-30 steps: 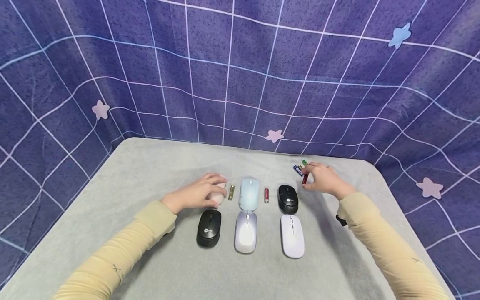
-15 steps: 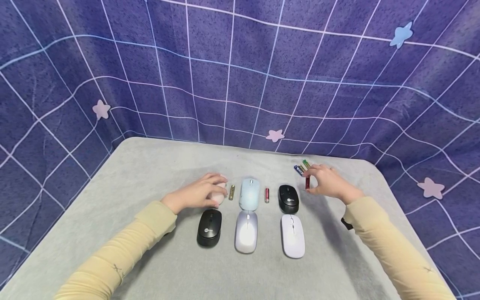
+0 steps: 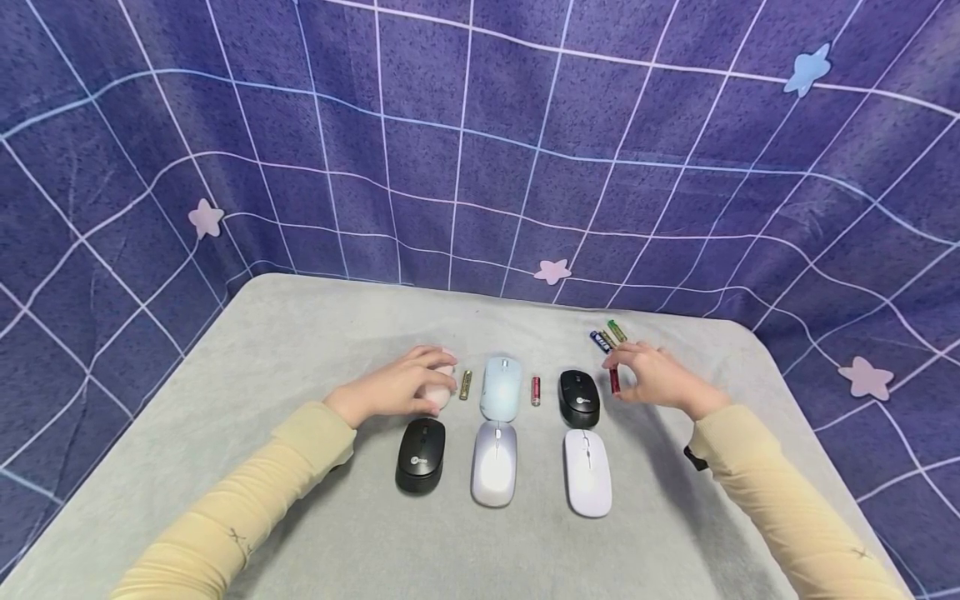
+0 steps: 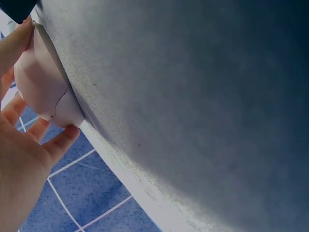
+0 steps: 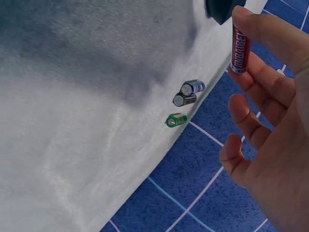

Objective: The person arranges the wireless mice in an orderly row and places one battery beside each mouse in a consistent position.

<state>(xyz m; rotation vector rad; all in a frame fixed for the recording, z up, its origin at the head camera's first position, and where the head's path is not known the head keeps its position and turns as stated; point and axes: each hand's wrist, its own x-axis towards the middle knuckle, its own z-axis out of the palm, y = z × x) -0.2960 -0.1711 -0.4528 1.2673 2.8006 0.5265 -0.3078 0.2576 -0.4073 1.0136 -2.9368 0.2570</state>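
Observation:
My left hand (image 3: pixel 397 383) grips a pale pink computer mouse (image 4: pixel 43 77), its thumb at one end and fingertips at the other; in the head view the hand covers most of it. My right hand (image 3: pixel 648 375) pinches a red battery (image 5: pixel 240 48) between thumb and fingers, to the right of the upper black mouse (image 3: pixel 579 398). Just behind that hand lie a blue battery (image 3: pixel 601 341), a dark gold one (image 5: pixel 184 99) and a green one (image 3: pixel 617 331). A gold battery (image 3: pixel 466 385) is right of the left hand. Another red battery (image 3: pixel 536 391) lies farther right.
Between the two loose batteries sits a light blue mouse (image 3: pixel 501 389). Nearer the viewer are a black mouse (image 3: pixel 421 455), a silver mouse (image 3: pixel 494 464) and a white mouse (image 3: pixel 588 472). The grey tabletop (image 3: pixel 337 533) ends at a purple grid-patterned curtain (image 3: pixel 480 150).
My right hand has drawn the red battery away from the other batteries, toward the viewer. More of the green and gold batteries shows. The left hand stays on the pink mouse.

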